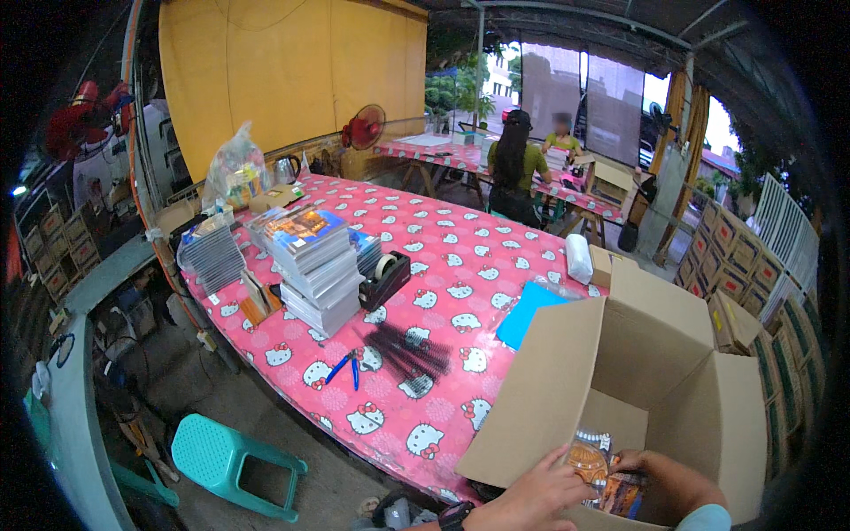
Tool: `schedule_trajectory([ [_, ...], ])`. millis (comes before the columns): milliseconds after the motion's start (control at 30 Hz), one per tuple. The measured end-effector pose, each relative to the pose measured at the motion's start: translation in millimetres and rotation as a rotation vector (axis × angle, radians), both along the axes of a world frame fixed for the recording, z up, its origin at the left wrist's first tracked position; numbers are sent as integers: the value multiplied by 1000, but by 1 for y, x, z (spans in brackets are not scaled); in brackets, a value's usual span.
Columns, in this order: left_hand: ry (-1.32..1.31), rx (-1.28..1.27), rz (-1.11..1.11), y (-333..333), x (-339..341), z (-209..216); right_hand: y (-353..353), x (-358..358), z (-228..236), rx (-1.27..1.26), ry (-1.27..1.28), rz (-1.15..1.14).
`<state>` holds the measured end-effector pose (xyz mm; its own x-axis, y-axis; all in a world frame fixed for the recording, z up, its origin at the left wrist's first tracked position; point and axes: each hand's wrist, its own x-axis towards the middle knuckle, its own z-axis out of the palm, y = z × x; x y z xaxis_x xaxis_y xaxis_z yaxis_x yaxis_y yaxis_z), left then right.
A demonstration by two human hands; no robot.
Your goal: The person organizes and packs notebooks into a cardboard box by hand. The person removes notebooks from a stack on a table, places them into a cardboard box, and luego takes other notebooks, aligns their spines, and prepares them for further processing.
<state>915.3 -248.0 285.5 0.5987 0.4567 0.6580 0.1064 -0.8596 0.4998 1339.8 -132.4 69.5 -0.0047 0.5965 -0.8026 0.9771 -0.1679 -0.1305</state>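
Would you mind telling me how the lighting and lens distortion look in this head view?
Head view: strong fisheye bend along the pink table edge, black corners; bright daylight washes out the far openings, the left side sits dim; both hands, left and right, at the cardboard box, look sharp.

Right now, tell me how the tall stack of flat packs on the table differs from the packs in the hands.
The tall stack rests untouched on the pink table, beside the tape dispenser; the packs are held inside the open cardboard box by the left hand and right hand. The tall stack holds many pieces; the packs look like only a few. Both show glossy printed covers.
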Motion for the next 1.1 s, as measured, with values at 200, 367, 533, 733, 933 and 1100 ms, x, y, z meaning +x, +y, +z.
schedule_trajectory([
  [200, -33, 42, -15, 4, 4, -11, -31, -75, 107, 152, -125, 0],
  [367, -27, 111, -18, 3, 2, -11, -47, -93, 184, 330, -553, 138],
  [533, -74, 105, -51, 5, 1, -12, -68, -73, 270, 835, -656, -169],
  [733, -124, -13, -106, 11, -11, 4, -122, -161, 371, 1676, -510, 11],
  [933, -422, 40, 196, 46, -45, 58, -142, -280, 411, 1874, -236, 544],
  [1100, -583, -101, 203, 59, -90, 36, -105, -357, 407, 1796, -18, 841],
])
